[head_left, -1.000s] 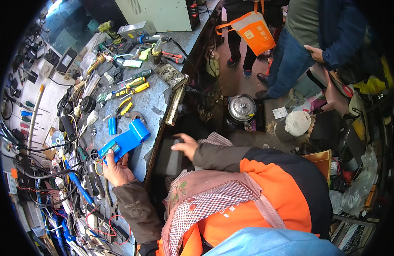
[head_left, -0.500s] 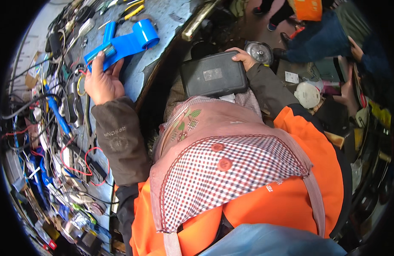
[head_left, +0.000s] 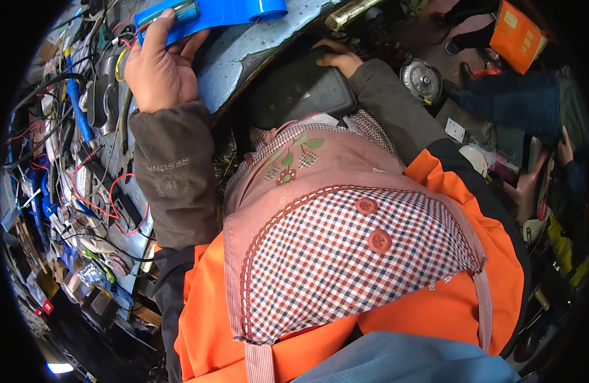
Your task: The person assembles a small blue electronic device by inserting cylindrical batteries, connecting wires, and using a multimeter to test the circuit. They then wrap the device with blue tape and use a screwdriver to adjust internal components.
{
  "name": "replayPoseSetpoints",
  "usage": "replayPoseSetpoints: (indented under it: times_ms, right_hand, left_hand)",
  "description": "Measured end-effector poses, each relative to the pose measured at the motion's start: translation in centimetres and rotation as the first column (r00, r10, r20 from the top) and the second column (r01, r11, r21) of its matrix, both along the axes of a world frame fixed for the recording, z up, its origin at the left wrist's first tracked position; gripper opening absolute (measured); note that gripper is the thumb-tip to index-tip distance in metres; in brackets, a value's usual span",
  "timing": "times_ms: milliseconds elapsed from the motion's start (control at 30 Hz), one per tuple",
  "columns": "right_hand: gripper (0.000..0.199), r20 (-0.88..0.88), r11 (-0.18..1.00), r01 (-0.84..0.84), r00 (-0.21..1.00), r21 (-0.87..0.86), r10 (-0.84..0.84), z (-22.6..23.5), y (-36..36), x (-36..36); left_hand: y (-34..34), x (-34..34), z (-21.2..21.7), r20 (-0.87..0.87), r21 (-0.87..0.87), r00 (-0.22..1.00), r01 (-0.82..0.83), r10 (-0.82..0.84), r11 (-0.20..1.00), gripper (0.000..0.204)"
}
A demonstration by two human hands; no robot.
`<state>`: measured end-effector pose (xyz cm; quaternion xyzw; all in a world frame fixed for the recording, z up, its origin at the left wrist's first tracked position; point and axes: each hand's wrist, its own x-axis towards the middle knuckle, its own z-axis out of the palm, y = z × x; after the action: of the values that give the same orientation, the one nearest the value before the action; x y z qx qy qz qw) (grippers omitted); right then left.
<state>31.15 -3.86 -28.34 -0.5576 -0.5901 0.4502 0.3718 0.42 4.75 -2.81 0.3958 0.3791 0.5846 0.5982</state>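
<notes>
My left hand (head_left: 163, 73) is closed at the upper left, over the bench. Between thumb and fingers it pinches a strip of blue plastic film (head_left: 221, 14) together with a small cylindrical piece (head_left: 184, 11), which resembles a battery cell with a thin red wire beside it. The film runs right to a loose roll at the picture's top edge. In my lap, by the bench edge, lies a black plastic case (head_left: 301, 96), partly in shadow. My right hand (head_left: 341, 59) grips its far right edge with bent fingers; some fingertips are hidden.
A worn blue bench (head_left: 243, 54) slants along the left, crowded with cables, tools and a looped red wire (head_left: 112, 210). To the right are a round metal part (head_left: 422, 81), a white label (head_left: 454, 129) and mixed clutter. Another person's leg (head_left: 511, 102) and an orange bag (head_left: 516, 37) are nearby.
My left hand and the blue film have moved up in the picture. The black case has shifted left and tilted, sitting closer to the bench edge, with my right hand still at it.
</notes>
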Motion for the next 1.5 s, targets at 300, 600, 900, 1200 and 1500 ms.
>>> replayPoseSetpoints:
  times_ms: [300, 600, 900, 1200, 1500]
  right_hand:
    - [0.064, 0.552, 0.926, 0.138, 0.768, 0.350, -0.323, 6.8, -5.5, -1.5]
    - [0.034, -0.481, 0.877, -0.305, 0.871, -0.372, 0.100, 12.5, -9.6, -0.2]
    - [0.043, 0.656, 0.724, -0.681, 0.499, -0.107, 0.566, 14.9, -7.6, -3.6]
    - [0.059, 0.837, 0.851, -0.521, 0.492, 0.063, 0.239, 9.9, -6.7, -6.1]
    - [0.041, 0.810, 0.746, -0.662, 0.472, 0.066, 0.347, 10.3, -7.2, -6.0]
  left_hand:
    - [0.9, -0.5, -0.8, 0.013, -0.036, 1.000, 0.014, -0.014, 0.999, 0.020]
    - [1.1, -0.9, -1.3, -0.029, -0.057, 0.998, 0.061, -0.062, 0.997, 0.022]
    - [-1.4, 1.4, 0.3, -0.062, 0.050, 0.998, -0.002, 0.005, 0.999, 0.015]
    - [-0.7, 1.0, 0.3, -0.086, 0.003, 0.996, -0.006, 0.006, 1.000, 0.016]
    - [-0.7, 0.9, 0.3, -0.079, -0.004, 0.997, -0.003, 0.002, 1.000, 0.015]
